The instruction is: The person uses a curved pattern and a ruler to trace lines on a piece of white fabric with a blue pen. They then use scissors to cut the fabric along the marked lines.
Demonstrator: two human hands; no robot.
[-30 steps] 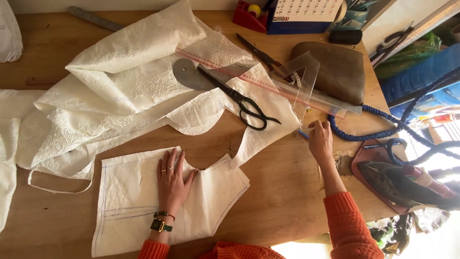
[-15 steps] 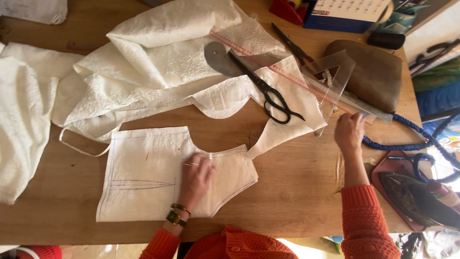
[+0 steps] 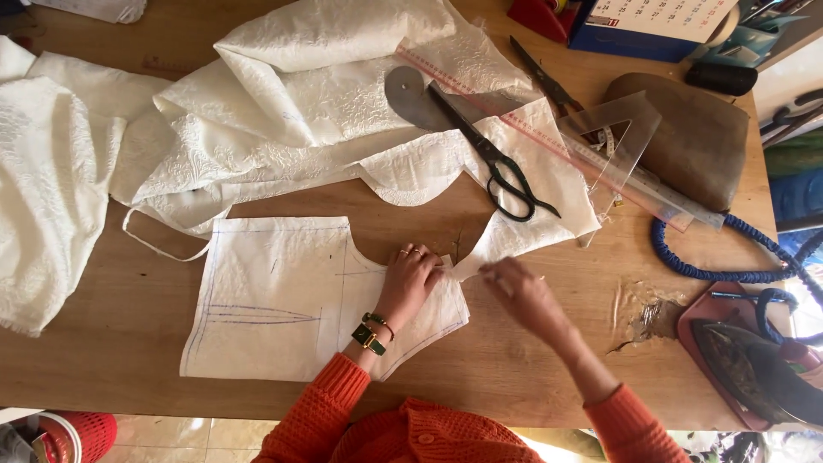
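Head view shows our left hand (image 3: pixel 413 279) lying flat with its fingers spread a little on the upper right corner of the white cut cloth piece with blue pen lines (image 3: pixel 283 300). It presses the cloth down and grips nothing. Our right hand (image 3: pixel 521 291) is just beside it, at the tip of the white cloth strip (image 3: pixel 501 244) that runs up to the big cloth pile. That hand is blurry, so we cannot tell if its fingers pinch the strip or only touch it.

A second ago our right hand was far off to the right, by the clear ruler. Now it has come in close to our left hand, so both hands meet at the same corner. We think this means the work is now on that corner, where the cut piece meets the strip.

The cut piece lies flat on the brown wooden table (image 3: pixel 531 377), right in front of us. Above it is the heap of white bumpy cloth (image 3: pixel 317 111). On that heap rest the black scissors (image 3: pixel 489 154) and the long clear ruler with red marks (image 3: pixel 549 141). A clear plastic triangle (image 3: pixel 619 141) sits beside the ruler. A blue rope cord (image 3: pixel 711 261) curls at the right.
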